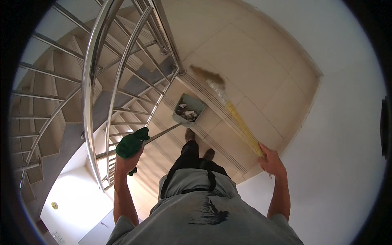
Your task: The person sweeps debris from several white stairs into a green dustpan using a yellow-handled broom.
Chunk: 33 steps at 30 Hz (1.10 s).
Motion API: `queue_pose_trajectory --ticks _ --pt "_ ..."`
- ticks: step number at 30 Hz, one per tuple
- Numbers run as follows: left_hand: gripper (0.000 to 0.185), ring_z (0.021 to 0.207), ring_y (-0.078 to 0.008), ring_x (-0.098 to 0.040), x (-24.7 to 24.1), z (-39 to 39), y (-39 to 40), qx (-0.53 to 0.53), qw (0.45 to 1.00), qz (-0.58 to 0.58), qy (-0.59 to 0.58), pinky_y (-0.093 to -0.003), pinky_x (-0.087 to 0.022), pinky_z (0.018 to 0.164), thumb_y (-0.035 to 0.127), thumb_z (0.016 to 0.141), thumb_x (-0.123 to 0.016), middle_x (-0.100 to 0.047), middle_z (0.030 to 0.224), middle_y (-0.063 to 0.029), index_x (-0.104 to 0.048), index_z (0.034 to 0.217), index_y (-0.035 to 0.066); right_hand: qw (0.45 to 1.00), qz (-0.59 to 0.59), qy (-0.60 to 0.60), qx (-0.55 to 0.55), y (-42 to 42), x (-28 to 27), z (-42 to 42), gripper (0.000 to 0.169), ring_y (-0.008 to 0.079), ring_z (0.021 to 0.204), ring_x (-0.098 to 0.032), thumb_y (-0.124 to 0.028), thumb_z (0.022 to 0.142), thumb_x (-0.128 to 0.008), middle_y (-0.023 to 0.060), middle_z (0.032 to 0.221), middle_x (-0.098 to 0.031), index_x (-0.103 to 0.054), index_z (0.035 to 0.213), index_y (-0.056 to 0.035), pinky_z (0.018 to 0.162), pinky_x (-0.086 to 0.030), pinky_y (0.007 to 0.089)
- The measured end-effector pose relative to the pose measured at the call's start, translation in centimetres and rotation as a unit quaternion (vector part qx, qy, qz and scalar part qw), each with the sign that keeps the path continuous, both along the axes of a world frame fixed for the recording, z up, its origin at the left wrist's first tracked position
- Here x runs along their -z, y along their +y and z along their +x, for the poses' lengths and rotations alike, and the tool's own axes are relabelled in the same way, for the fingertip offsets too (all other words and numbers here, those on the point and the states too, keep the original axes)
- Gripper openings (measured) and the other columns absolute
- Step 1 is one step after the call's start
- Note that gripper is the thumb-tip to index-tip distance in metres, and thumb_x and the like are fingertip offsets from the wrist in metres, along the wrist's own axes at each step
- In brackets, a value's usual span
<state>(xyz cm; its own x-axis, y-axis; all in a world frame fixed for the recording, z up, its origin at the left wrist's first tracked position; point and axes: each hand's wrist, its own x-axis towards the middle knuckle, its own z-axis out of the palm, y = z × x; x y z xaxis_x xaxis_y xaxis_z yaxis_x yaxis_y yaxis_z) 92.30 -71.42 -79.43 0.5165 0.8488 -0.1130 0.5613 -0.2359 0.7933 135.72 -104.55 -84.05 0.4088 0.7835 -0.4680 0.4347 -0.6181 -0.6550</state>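
My left hand (130,159) is closed around the upper end of the dustpan's long handle (163,132), together with a dark green cloth (130,145) that covers part of the fingers. At the far end of that handle, a grey-green dustpan (180,119) rests on a stair tread and holds dirt and crumpled whitish scraps. On the right, my right hand (271,160) grips the yellow handle of a broom (243,125). The broom's brown bristles (209,75), blurred, are over the tiled landing just beyond the grooved step edge, near the foot of a railing post.
A curved stainless steel railing (90,70) runs along the left, with more stairs (70,104) behind it. Beige floor tiles (245,61) reach a white wall (343,122) on the right. My shoes (190,135) are on the steps below the landing. A door (98,228) shows at lower left.
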Motion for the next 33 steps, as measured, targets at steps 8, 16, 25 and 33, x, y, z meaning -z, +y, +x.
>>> queue_pose_trajectory --ticks 8,16,25,33 --pt "0.031 0.095 -0.0188 -0.066 -0.4 0.8 -0.5 -0.005 0.999 0.009 0.046 -0.0304 -0.052 0.085 0.006 0.086 -0.07 -0.071 0.11 -0.0077 -0.068 0.117 0.008 0.995 -0.02 -0.094 0.004 16.1 7.0 3.3 0.071 0.0395 0.099 -0.065 -0.016 0.086 -0.061 0.0272 0.112 -0.064 -0.034 0.151 -0.0027 0.086 -0.053 0.0411" --pt "0.027 0.088 -0.0237 -0.069 1.2 -0.3 0.2 0.01 0.996 0.079 0.039 -0.0355 -0.054 0.079 0.013 0.081 -0.079 -0.07 0.098 -0.0097 -0.068 0.105 0.006 0.954 -0.144 -0.219 -0.148 13.5 7.8 0.8 0.06 0.0417 0.095 -0.066 -0.012 0.093 -0.052 0.0293 0.101 -0.063 -0.037 0.151 -0.0101 0.085 -0.054 0.049" --pt "0.03 0.09 -0.0208 -0.066 -0.8 1.1 0.3 0.001 0.996 0.082 0.046 -0.0332 -0.053 0.081 0.014 0.084 -0.077 -0.07 0.099 -0.0092 -0.066 0.11 0.005 0.978 -0.031 -0.16 -0.131 0.5 0.3 0.1 0.065 0.042 0.091 -0.065 -0.012 0.082 -0.061 0.0267 0.089 -0.064 -0.045 0.145 -0.0068 0.081 -0.052 0.0504" --pt "0.033 0.093 -0.0197 -0.065 -0.7 2.0 0.5 0.055 0.995 0.085 -0.026 -0.0333 -0.052 0.084 0.013 0.085 -0.076 -0.07 0.104 -0.008 -0.067 0.115 0.006 0.981 -0.034 -0.156 -0.111 0.9 5.4 -6.5 0.068 0.0421 0.084 -0.063 -0.014 0.078 -0.066 0.0251 0.088 -0.063 -0.048 0.143 -0.0062 0.077 -0.051 0.0496"
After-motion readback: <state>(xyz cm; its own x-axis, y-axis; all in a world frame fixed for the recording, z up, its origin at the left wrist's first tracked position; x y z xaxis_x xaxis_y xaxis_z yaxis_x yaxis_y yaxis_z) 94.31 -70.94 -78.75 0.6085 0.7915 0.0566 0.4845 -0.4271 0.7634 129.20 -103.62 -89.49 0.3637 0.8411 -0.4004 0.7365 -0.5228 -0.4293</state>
